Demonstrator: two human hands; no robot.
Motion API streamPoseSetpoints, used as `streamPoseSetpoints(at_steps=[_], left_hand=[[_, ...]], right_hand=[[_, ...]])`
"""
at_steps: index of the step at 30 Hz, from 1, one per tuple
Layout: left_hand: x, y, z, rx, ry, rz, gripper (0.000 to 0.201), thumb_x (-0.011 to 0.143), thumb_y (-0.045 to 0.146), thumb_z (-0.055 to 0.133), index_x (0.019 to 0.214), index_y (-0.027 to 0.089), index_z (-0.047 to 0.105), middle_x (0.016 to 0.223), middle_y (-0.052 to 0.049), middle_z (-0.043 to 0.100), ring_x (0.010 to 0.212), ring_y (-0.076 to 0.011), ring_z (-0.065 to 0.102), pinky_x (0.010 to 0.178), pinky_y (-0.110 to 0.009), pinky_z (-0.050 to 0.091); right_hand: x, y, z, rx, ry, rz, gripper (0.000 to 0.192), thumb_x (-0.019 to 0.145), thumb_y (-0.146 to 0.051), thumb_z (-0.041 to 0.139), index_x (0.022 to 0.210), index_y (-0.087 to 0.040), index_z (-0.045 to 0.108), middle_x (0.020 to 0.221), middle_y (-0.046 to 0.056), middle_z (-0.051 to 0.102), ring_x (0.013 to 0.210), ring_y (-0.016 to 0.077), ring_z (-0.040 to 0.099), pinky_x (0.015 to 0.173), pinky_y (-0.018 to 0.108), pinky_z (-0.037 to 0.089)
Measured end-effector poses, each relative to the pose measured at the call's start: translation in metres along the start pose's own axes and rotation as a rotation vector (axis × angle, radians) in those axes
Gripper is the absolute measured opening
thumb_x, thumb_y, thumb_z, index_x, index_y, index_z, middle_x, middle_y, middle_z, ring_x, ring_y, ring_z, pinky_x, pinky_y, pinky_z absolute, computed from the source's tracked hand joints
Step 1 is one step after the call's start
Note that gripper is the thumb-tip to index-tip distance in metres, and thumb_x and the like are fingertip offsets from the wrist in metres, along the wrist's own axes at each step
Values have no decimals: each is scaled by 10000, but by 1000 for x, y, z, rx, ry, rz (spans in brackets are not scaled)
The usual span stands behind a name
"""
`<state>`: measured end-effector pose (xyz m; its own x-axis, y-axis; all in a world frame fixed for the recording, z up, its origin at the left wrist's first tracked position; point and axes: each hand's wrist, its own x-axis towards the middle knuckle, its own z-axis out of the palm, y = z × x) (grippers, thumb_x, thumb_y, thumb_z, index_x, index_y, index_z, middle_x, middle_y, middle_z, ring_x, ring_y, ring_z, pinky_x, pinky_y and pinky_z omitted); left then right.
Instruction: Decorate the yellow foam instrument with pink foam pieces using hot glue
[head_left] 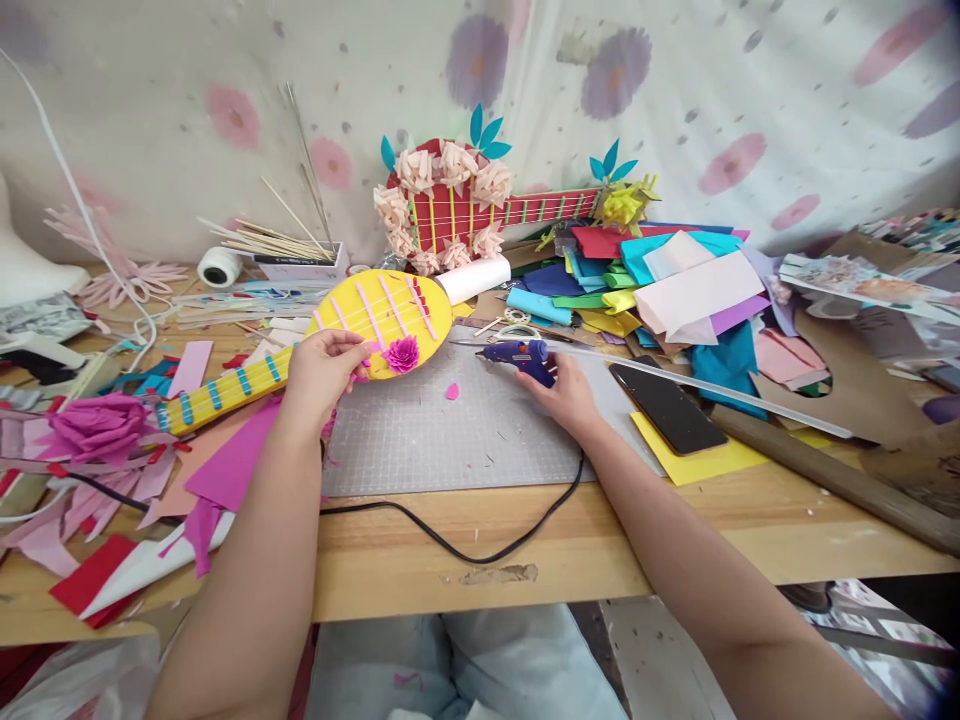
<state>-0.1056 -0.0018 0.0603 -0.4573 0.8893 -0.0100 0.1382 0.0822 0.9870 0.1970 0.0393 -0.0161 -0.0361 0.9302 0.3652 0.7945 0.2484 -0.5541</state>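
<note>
A yellow paper guitar with pink strips and a magenta paper flower lies at the upper left of the grey cutting mat. My left hand is over its lower left edge, fingers closed in a pinch. Pink paper shows at those fingertips, but its shape is partly hidden. On the mat's right side, my right hand is closed round the handle of a blue glue gun, whose nozzle points left. One loose magenta petal rests on the mat between my hands.
A red paper guitar with pale roses leans at the back. Colourful paper is heaped at right, near a black phone and a long glue stick. The black cord loops along the front. Paper scraps cover the left.
</note>
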Motion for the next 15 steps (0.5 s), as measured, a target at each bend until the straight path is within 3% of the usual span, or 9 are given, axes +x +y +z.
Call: streamPoseSetpoints(at_steps=[5, 8, 10, 11, 13, 15], left_hand=[[11, -11, -4, 34, 43, 85, 136, 616, 204, 651, 688, 173, 540, 496, 55, 510, 400, -71, 462, 392, -188, 322], [16, -18, -3, 74, 111, 170, 147, 625, 232, 655, 706, 181, 544, 565, 44, 540, 476, -75, 500, 463, -192, 383], [16, -20, -3, 131, 138, 217, 163, 632, 245, 654, 742, 191, 547, 628, 32, 572, 551, -91, 539, 514, -200, 413], [15, -19, -2, 169, 151, 233, 168, 638, 242, 647, 764, 199, 545, 656, 28, 585, 585, -101, 553, 536, -206, 424], [11, -16, -2, 247, 172, 253, 179, 648, 221, 623, 804, 213, 536, 704, 23, 601, 647, -117, 571, 577, -220, 437], [8, -13, -2, 297, 164, 256, 200, 654, 193, 592, 839, 221, 522, 747, 17, 606, 705, -128, 580, 628, -234, 447]], right_hand=[[-11, -10, -24, -336, -21, 47, 522, 713, -653, 559, 915, -172, 544, 926, 150, 616, 928, 307, 568, 763, 403, 417], [-16, -23, -44, -529, -324, 104, 387, 669, -573, 649, 726, -208, 530, 732, 97, 610, 772, 288, 584, 662, 374, 401], [-16, -38, -51, -501, -514, 104, 374, 671, -566, 648, 644, -221, 506, 618, 60, 578, 648, 249, 564, 597, 348, 377], [-15, -48, -50, -441, -547, 60, 360, 694, -557, 630, 639, -224, 504, 607, 50, 576, 619, 230, 552, 583, 339, 371], [-9, -73, -40, -254, -512, -109, 294, 741, -509, 602, 722, -225, 530, 696, 48, 613, 649, 209, 553, 598, 327, 388], [-1, -101, -16, -80, -362, -303, 266, 754, -443, 614, 865, -211, 545, 897, 74, 635, 829, 221, 569, 709, 332, 426]])
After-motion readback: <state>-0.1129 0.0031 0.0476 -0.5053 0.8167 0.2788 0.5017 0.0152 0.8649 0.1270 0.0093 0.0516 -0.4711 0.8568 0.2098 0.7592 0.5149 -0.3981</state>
